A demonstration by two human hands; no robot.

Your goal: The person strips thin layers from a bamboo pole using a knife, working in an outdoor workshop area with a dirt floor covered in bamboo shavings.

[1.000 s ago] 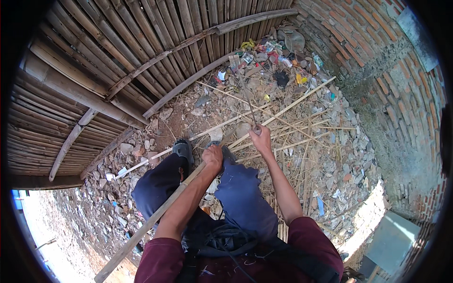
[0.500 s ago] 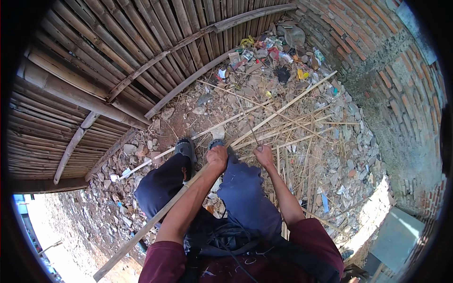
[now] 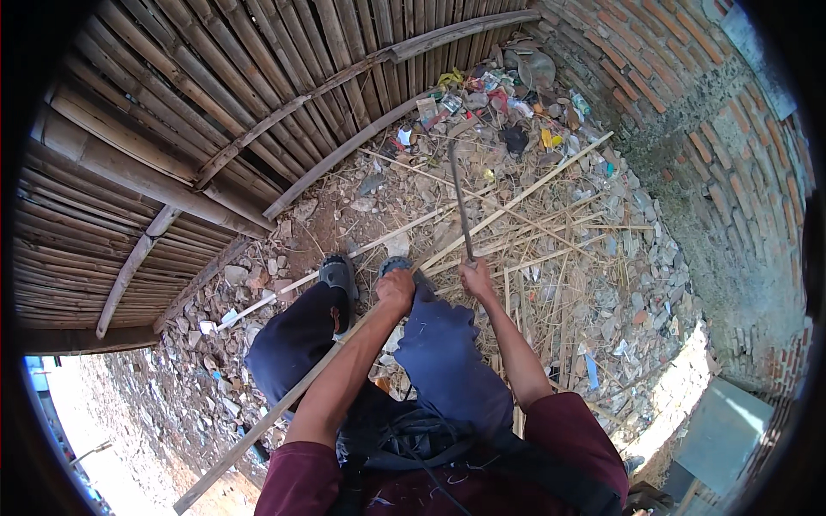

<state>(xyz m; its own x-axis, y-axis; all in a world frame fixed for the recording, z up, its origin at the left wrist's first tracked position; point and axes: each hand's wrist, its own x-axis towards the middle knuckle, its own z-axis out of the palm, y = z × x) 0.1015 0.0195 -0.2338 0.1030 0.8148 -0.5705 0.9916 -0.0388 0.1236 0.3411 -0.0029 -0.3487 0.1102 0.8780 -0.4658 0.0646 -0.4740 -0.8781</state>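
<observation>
Rubble and cut bamboo strips [image 3: 551, 249] litter the ground by the bamboo fence [image 3: 215, 112]. Left hand [image 3: 396, 291] stays clamped round the long bamboo pole [image 3: 361, 335] across the lap. Right hand [image 3: 476, 278], fist closed, has now raised a dark blade [image 3: 459, 202] upright.

**Bamboo pole and long blade in hand**

We see a long pale bamboo pole [image 3: 482, 228] slanting across the rubble-strewn ground [image 3: 602, 284], gripped near its middle. A thin dark blade [image 3: 459, 202] rises from the other fist, pointing away from us.
</observation>
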